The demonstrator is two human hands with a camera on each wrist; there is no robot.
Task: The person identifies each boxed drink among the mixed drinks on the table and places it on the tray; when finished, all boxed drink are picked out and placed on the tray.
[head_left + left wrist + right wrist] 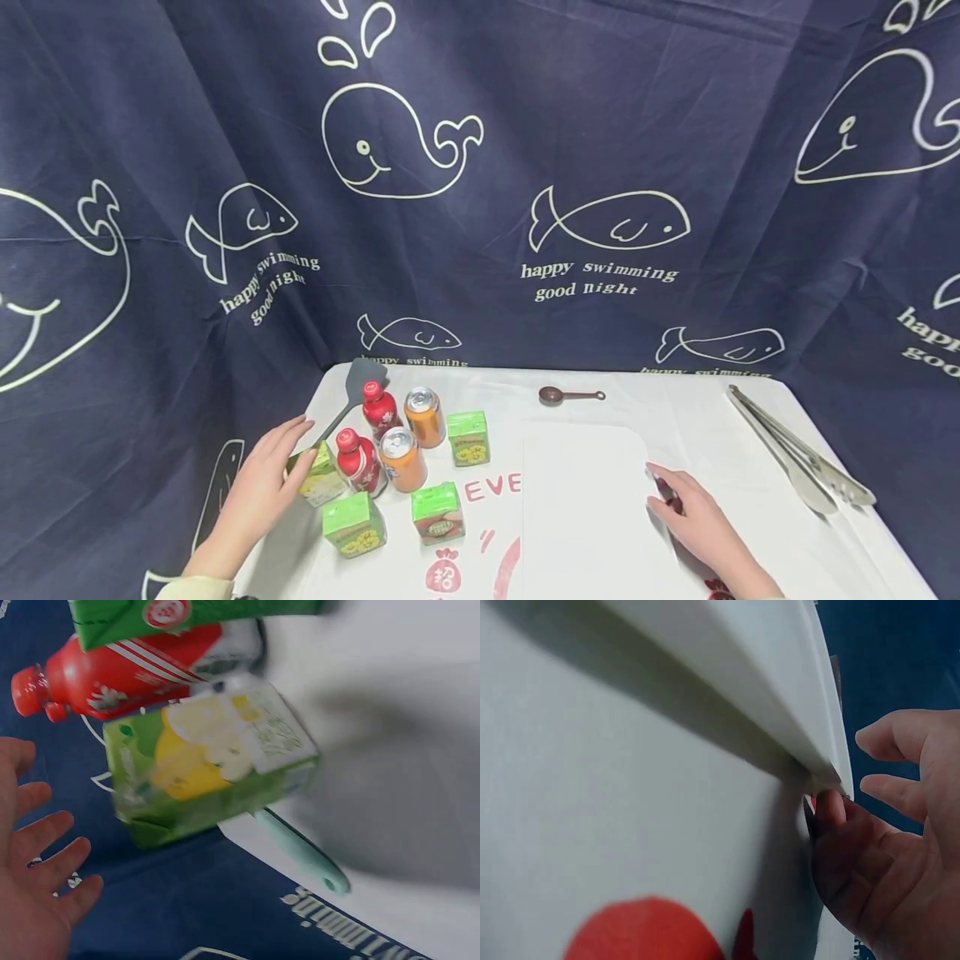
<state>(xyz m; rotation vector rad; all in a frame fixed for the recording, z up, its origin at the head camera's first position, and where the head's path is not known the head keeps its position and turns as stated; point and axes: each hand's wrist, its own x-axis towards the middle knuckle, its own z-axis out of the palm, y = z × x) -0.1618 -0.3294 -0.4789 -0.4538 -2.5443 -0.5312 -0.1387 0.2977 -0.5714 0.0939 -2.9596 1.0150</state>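
Observation:
My left hand (258, 487), fingers spread, hovers at the left side of a green juice carton (321, 475) with yellow fruit printed on it. In the left wrist view a gap shows between the fingertips and that carton (217, 754). Beside the carton stand two red bottles (360, 462) and two orange cans (402, 460). My right hand (697, 517) is at the right edge of a flat white board (585, 508) with rounded corners. The right wrist view shows loosely bent fingers (831, 810), one tip right at the board's edge.
More green cartons (354, 525) stand at the front left, with a grey spatula (360, 383) behind the bottles. A brown measuring spoon (566, 396) lies at the back, metal tongs (802, 454) on the right. The white tablecloth (697, 408) carries red print; a dark blue curtain (487, 233) hangs behind.

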